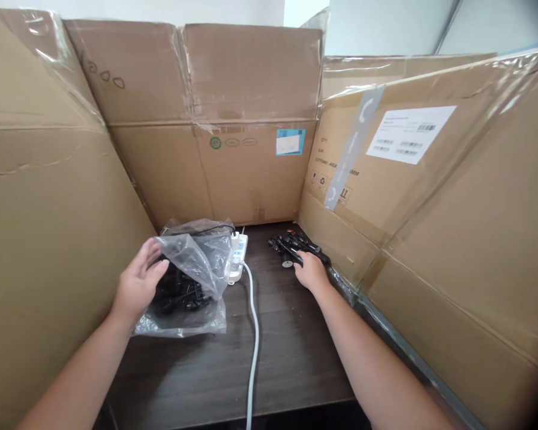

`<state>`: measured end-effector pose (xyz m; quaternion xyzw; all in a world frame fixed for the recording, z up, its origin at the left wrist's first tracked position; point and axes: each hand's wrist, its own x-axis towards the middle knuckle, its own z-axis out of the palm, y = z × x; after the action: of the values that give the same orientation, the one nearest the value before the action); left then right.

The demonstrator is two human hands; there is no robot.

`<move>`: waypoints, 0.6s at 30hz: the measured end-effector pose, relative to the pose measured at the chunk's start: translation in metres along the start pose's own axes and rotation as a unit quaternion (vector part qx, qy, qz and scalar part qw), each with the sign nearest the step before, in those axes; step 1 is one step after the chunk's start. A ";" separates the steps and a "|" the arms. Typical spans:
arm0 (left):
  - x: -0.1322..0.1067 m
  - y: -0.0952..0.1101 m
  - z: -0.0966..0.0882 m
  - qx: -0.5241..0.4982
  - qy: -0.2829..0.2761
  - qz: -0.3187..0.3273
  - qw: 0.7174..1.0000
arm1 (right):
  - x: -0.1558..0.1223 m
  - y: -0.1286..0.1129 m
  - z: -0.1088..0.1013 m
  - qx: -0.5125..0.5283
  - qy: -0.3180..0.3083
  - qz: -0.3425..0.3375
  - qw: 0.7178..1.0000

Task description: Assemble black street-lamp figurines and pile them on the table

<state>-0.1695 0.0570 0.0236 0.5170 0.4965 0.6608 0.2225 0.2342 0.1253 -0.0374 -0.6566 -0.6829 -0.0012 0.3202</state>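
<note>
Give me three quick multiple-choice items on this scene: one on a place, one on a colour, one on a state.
1. Where does the white power strip lie?
A) Between the clear plastic bag and the black bundle
B) On top of a cardboard box
C) Inside the bag

2. What colour is the strip's cord?
A) Black
B) White
C) Red

3. What is the bag's state?
A) Empty
B) Full of white plugs
C) Holding black parts

Answers:
1. A, the strip sits on the table between them.
2. B, the cord runs pale white across the tabletop.
3. C, dark shapes show through the plastic.
</note>
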 end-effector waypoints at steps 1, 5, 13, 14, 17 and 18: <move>0.005 0.005 0.002 -0.054 0.007 -0.011 0.998 | 0.001 -0.001 -0.001 0.009 0.013 -0.006 1.000; 0.014 0.021 0.006 -0.178 0.025 -0.068 0.981 | 0.000 -0.008 -0.006 0.063 0.072 -0.041 0.995; -0.013 0.028 0.007 -0.086 0.067 -0.101 0.989 | -0.015 -0.034 -0.014 0.181 0.152 -0.130 0.963; -0.017 0.026 0.007 -0.065 0.059 -0.104 0.991 | -0.018 -0.038 -0.015 0.191 0.155 -0.135 0.960; -0.022 0.020 0.006 -0.009 -0.001 -0.108 0.994 | -0.026 -0.048 -0.015 0.216 0.157 -0.147 0.952; -0.022 0.018 0.005 0.007 -0.025 -0.111 0.993 | -0.028 -0.051 -0.016 0.223 0.156 -0.153 0.950</move>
<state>-0.1526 0.0340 0.0294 0.4768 0.5499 0.6150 0.3034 0.1935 0.0866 -0.0158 -0.4481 -0.6994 0.0002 0.5568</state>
